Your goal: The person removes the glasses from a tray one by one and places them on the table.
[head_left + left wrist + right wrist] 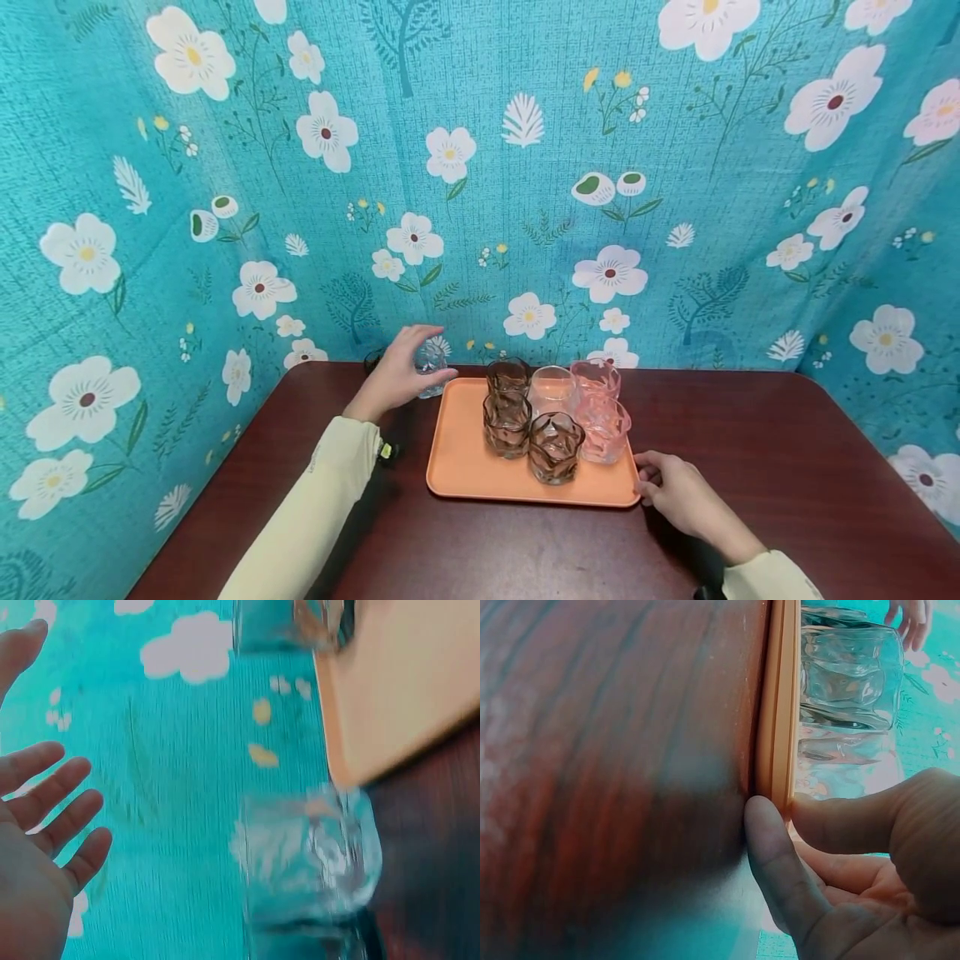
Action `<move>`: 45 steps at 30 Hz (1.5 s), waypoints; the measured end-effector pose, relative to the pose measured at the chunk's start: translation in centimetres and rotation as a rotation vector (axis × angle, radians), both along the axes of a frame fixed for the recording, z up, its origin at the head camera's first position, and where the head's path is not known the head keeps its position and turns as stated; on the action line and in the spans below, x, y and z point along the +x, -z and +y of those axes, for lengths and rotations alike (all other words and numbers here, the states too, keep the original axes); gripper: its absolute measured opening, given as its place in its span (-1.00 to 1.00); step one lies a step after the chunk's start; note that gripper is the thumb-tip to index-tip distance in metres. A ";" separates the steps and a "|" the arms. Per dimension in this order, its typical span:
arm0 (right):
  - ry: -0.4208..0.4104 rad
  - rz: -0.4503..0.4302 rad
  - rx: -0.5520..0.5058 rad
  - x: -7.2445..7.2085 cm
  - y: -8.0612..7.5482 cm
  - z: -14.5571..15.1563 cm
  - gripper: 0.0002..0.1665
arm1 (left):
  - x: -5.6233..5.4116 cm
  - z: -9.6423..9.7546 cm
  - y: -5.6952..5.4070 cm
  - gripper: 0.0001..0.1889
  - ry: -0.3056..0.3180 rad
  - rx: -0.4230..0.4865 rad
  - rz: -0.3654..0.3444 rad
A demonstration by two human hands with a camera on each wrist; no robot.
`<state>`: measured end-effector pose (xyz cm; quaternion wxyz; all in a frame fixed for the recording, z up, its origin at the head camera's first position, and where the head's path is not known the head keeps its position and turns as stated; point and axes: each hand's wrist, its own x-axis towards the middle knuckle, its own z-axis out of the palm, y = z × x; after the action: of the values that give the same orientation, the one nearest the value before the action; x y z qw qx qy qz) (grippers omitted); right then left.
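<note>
My left hand [401, 375] is spread beside a clear glass [431, 367] at the table's back, left of the tray. In the left wrist view the fingers [64, 802] are parted, with a gap between them and the clear glass [307, 855]. My right hand [675, 492] pinches the near right corner of the orange tray [465, 479] between thumb and fingertips, as the right wrist view also shows at the tray rim [778, 712]. On the tray stand three brown glasses [557, 450], a clear glass [553, 387] and two pink glasses [603, 429].
Behind my left hand a dark glass [372, 360] is mostly hidden. The reddish-brown table [735, 433] extends on both sides of the tray. A turquoise flowered cloth [480, 208] hangs along its back and sides.
</note>
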<state>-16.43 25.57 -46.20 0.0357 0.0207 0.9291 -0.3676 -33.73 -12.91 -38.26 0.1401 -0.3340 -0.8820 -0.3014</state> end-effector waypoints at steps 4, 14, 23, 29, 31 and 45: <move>0.005 -0.010 0.001 0.0 0.0 0.0 -0.58 | 0.4 1.9 0.4 -0.21 0.057 0.006 -0.033; 0.010 -0.013 -0.007 0.0 0.0 -0.1 -0.57 | -0.3 5.6 2.3 -0.29 0.089 0.002 -0.149; 0.010 -0.017 -0.024 -0.1 0.0 -0.1 -0.57 | -1.1 7.5 3.4 -0.23 0.081 -0.055 -0.265; 0.022 -0.040 -0.006 0.0 0.1 -0.2 -0.57 | -1.6 8.5 4.2 -0.21 0.096 -0.079 -0.322; 0.023 -0.039 0.000 -0.1 0.2 -0.2 -0.57 | -1.6 8.8 4.4 -0.20 0.094 -0.097 -0.328; 0.019 -0.029 0.017 -0.1 0.1 -0.1 -0.57 | -1.7 9.7 4.3 -0.24 0.069 -0.159 -0.345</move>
<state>-16.51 25.49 -46.26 0.0455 0.0354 0.9314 -0.3595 -35.47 -3.22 -42.61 -0.0504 -0.3173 -0.9020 -0.2884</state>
